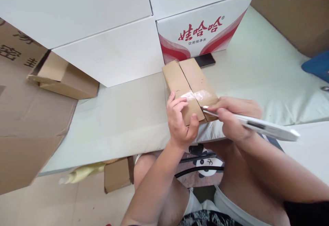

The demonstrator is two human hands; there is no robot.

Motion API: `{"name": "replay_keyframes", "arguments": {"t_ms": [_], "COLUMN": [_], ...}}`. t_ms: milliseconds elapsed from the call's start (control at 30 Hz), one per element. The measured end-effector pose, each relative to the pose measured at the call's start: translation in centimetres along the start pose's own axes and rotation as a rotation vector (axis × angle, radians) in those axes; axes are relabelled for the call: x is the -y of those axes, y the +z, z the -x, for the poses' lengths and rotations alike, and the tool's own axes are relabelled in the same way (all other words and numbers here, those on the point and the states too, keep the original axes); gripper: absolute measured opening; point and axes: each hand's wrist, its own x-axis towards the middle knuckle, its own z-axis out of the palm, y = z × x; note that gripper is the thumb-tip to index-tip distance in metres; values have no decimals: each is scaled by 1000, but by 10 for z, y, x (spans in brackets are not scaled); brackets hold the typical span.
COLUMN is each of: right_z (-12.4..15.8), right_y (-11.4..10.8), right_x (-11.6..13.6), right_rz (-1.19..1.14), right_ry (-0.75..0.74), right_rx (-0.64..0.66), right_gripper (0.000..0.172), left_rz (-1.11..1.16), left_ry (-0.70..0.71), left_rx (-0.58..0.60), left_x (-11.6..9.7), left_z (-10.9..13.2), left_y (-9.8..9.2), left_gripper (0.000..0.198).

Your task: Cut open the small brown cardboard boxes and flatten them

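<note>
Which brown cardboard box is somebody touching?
The small brown cardboard box with clear tape across its top: the left hand rests on it, while no hand touches the other brown boxes.

Pale green covered surface (pixel 123 123), beige floor (pixel 87 203) below, bright light

LH (pixel 180 121) on cardbd box (pixel 197 76), RH (pixel 234 118) w/ cutter (pixel 269 129)

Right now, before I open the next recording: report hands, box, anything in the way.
Left hand resting on box. Right hand gripping knife, tip at seam. Clear tape both sides of seam. Phone behind box, away from tip.
</note>
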Motion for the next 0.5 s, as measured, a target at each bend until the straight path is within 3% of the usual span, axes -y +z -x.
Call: {"name": "replay_keyframes", "arguments": {"t_ms": [133, 200, 300, 367, 433, 500], "right_z": [-2, -7, -12, -13, -13, -13], "right_y": [-2, -1, 2, 3, 4, 4], "right_x": [-32, -57, -96, -116, -127, -130], "right_rz": [-164, -109, 136, 244, 281, 263], "right_ry": [146, 182, 221, 230, 238, 276], "right_rx": [-375, -424, -143, 61, 154, 150], "right_gripper": [26, 20, 26, 31, 37, 40], "left_rz": [-30, -8, 111, 209, 293, 367], "left_ry": [26, -48, -264, -432, -602, -705], "left_rx": [-7, -12, -44, -151, -297, -432], "left_x": [7, 7, 6, 8, 16, 28], "left_z": [0, 2, 1, -5, -15, -26], "left_y": [-6, -11, -19, -25, -32, -42], "left_gripper": [59, 62, 52, 45, 39, 36]}}
